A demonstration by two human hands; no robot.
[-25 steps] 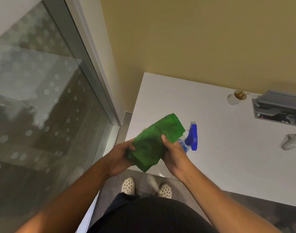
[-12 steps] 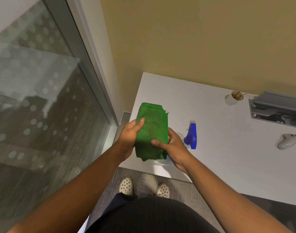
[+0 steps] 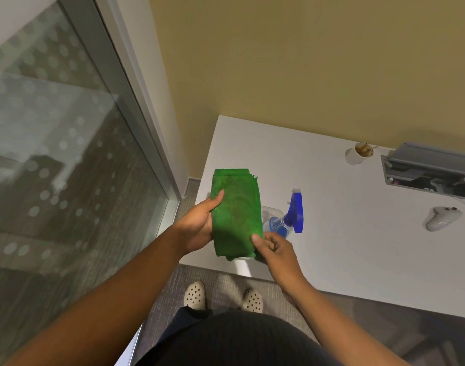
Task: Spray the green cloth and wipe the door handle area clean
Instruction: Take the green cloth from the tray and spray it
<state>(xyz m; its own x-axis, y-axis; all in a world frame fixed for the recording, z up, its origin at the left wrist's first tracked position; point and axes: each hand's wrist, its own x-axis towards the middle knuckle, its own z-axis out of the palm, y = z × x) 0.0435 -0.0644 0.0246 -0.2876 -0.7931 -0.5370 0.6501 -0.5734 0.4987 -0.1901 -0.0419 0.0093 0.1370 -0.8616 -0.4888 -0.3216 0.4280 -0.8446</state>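
Note:
A folded green cloth point(image 3: 235, 215) is held flat and lengthwise over the near left corner of the white table point(image 3: 358, 233). My left hand point(image 3: 199, 224) grips its left edge, thumb on top. My right hand point(image 3: 275, 248) pinches the cloth's lower right corner. A clear spray bottle with a blue trigger head point(image 3: 292, 216) stands on the table just right of the cloth, partly hidden behind it. No door handle is in view.
A frosted-dot glass door or panel point(image 3: 54, 180) with a metal frame point(image 3: 136, 101) fills the left side. On the table sit a paper cup point(image 3: 358, 154), a white controller point(image 3: 441, 217) and a grey cable box point(image 3: 429, 167). A yellow wall stands behind.
The cloth went from tilted and bunched to folded flat and upright between both hands. My right hand slid down to its lower right corner.

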